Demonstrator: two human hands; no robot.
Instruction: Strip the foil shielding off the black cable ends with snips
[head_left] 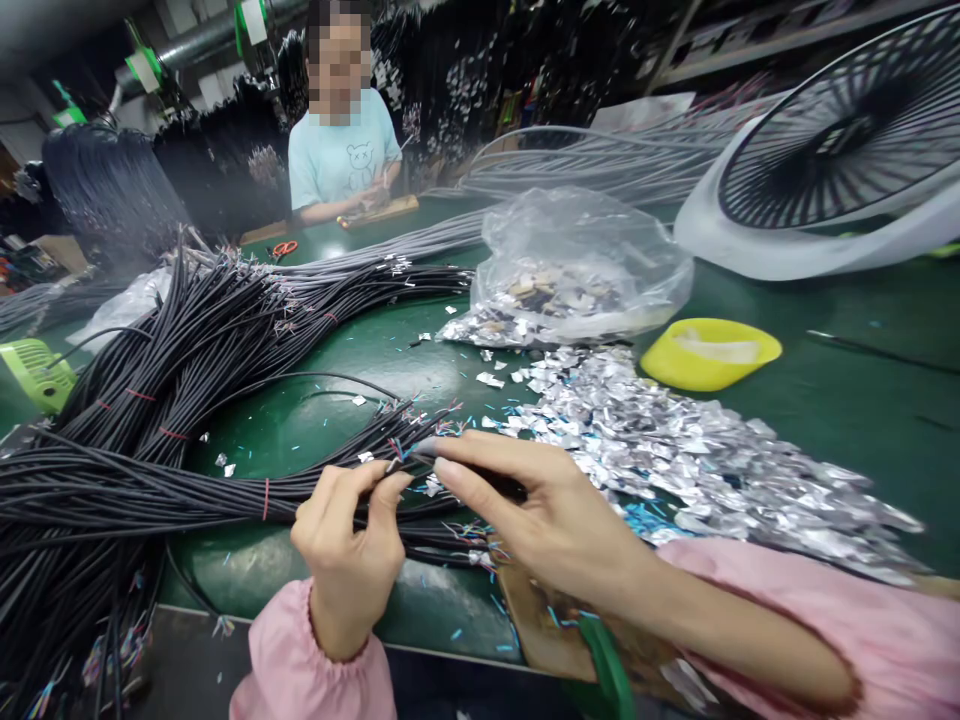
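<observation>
My left hand (349, 530) pinches a black cable near its stripped end, thumb against forefinger. Thin coloured wires (405, 453) fan out from that end, blue ones among them. The thumb and fingers of my right hand (540, 510) close on these wires from the right; the exact contact is partly hidden by the fingertips. Beneath both hands runs a thick bundle of black cables (225, 497), tied with a red band (265, 499), its other stripped ends lying close by. Loose silver foil scraps (720, 470) are heaped to the right of my right hand.
Beyond the foil stand a clear plastic bag of scraps (585, 250), a yellow dish (709, 355) and a fan (847, 150). Grey cables (427, 232) cross the green table. Orange-handled scissors (283, 249) lie near a co-worker (341, 150). A wooden board (536, 620) and green handle (604, 665) are below my right hand.
</observation>
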